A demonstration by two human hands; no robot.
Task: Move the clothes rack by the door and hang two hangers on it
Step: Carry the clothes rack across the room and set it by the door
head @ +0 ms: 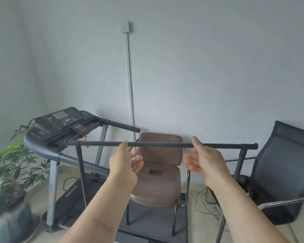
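Note:
A black metal clothes rack (158,144) stands in front of me, its top bar running left to right at about chest height, with a black upright at each end. My left hand (125,161) is at the bar left of its middle, thumb touching the bar and fingers spread below it. My right hand (203,159) is right of the middle in the same pose, thumb on the bar and fingers open underneath. Neither hand has closed around the bar. No hangers and no door are in view.
Behind the rack stands a brown padded chair (161,181) with a small dark object on its seat. A treadmill (63,123) fills the left, a potted plant (11,172) the far left. A black mesh chair (281,165) is at right; cables lie on the floor.

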